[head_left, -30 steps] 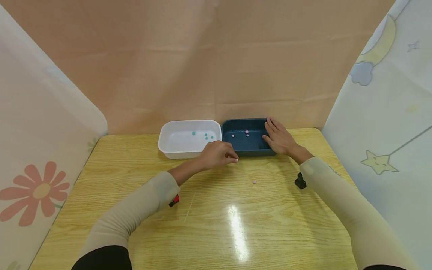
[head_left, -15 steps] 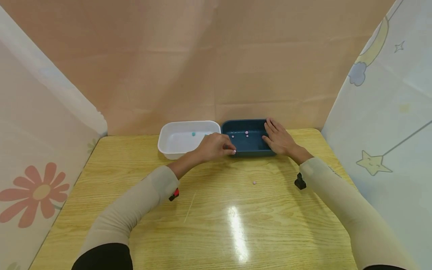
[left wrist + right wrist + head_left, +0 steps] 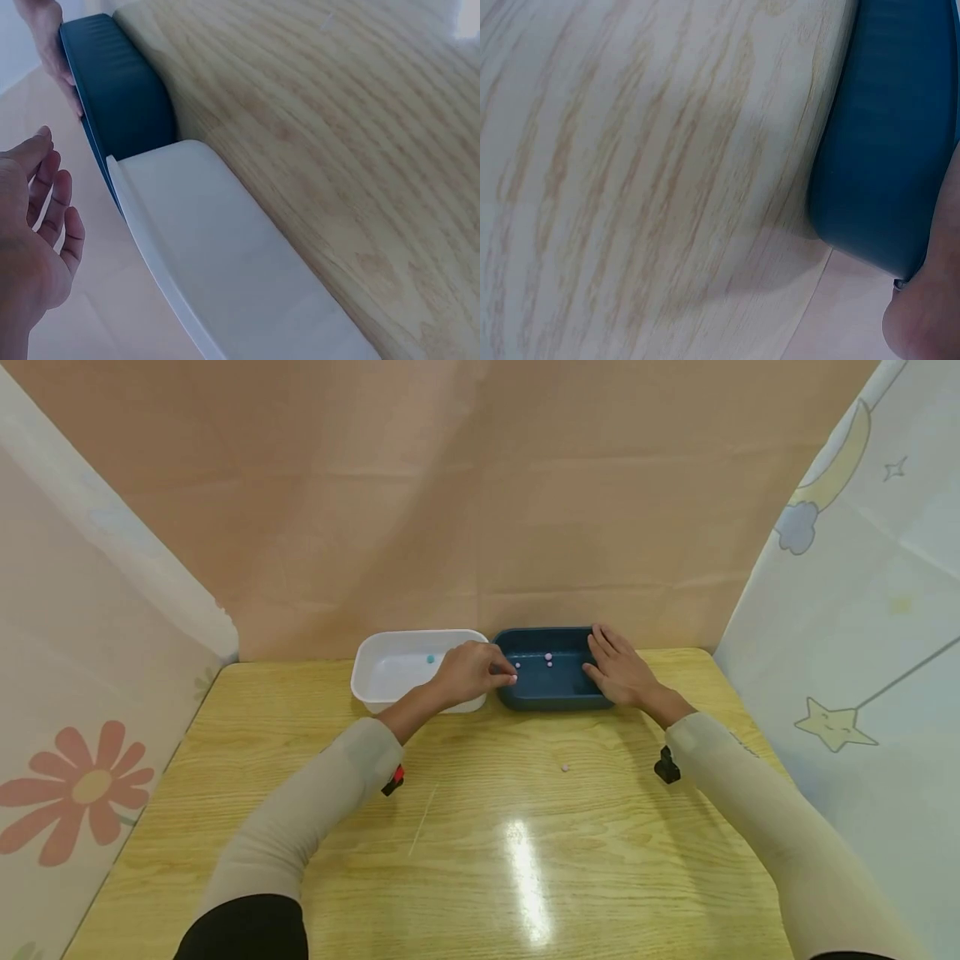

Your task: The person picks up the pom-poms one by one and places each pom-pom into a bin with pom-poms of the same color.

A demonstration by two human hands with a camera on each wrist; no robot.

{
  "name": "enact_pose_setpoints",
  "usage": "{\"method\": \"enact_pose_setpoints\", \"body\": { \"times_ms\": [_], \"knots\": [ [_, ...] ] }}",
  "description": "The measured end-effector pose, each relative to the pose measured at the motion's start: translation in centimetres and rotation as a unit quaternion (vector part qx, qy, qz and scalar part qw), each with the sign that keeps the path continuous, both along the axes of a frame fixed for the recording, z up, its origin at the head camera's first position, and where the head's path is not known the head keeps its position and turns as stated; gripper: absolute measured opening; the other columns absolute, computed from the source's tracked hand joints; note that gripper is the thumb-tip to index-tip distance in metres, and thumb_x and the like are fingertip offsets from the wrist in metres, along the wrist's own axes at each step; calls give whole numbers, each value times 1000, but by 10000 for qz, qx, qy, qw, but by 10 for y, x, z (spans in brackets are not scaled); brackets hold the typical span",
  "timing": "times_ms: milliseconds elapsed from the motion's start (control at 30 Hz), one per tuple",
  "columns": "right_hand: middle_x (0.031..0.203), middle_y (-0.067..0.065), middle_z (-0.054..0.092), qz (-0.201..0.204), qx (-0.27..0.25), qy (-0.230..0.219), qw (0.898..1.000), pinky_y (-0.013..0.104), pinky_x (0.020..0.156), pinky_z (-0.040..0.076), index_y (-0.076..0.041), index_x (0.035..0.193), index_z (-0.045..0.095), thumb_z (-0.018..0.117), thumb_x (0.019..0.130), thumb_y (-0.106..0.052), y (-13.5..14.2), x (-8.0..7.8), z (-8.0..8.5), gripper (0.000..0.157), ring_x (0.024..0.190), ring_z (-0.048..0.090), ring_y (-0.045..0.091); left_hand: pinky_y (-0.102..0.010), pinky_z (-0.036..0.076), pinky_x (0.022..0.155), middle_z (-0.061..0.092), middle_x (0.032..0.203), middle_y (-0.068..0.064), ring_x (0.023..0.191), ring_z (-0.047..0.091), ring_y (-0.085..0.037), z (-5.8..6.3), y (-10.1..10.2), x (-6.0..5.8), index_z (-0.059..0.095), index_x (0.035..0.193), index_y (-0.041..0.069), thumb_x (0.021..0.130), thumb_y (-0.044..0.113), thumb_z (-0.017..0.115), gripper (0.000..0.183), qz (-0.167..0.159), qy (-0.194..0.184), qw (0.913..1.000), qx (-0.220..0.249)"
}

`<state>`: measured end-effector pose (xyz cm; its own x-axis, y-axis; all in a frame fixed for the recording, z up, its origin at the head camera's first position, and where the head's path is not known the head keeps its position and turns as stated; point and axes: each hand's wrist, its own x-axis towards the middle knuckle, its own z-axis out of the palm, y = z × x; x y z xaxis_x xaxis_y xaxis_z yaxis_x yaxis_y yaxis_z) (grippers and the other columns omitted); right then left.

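Observation:
Between thumb and forefinger my left hand (image 3: 471, 673) pinches a small pale pink ball (image 3: 514, 677), held above the left end of the dark blue tray (image 3: 558, 702). Inside that tray lie several pink balls (image 3: 548, 657). My right hand (image 3: 621, 670) rests on the tray's right end, its fingers straight and laid over the rim. Abutting the blue tray on the left is a white tray (image 3: 382, 705); a teal ball (image 3: 431, 659) shows in it, and my left hand covers its right part. In the left wrist view, the left hand (image 3: 37, 217) hovers over the trays' rims.
One loose pink ball (image 3: 566, 767) lies on the wooden table (image 3: 480, 860) in front of the blue tray. A brown backdrop (image 3: 480, 510) hangs right behind the trays, and patterned white panels (image 3: 885, 635) flank the table.
My left hand has risen from in front of the trays with the pink ball and moved over the blue tray's left end, covering teal balls seen before. My right hand has stayed put.

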<state>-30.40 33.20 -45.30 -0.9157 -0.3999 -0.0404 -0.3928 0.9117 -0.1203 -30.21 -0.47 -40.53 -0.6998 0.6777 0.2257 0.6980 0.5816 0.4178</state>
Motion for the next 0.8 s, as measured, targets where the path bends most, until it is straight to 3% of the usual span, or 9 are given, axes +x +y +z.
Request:
{"method": "enact_pose_setpoints", "body": {
  "times_ms": [333, 800],
  "knots": [
    [173, 33, 2, 80, -61, 170, 9998, 55, 131, 0, 16, 162, 12, 24, 117, -39, 4, 0, -2, 72, 162, -1, 47, -26, 42, 53, 79, 107, 1, 74, 64, -13, -1, 4, -15, 87, 107, 19, 98, 28, 80, 15, 452, -125, 9988, 154],
    [173, 31, -1, -9, 60, 84, 9999, 54, 131, -3, 15, 162, 10, 30, 117, -31, 2, 0, 2, 68, 162, -4, 46, -31, 51, 59, 81, 104, 5, 84, 70, -12, -2, 12, -34, 86, 109, 22, 99, 36, 77, 19, 875, -254, 9957, 185]
  ]
}}
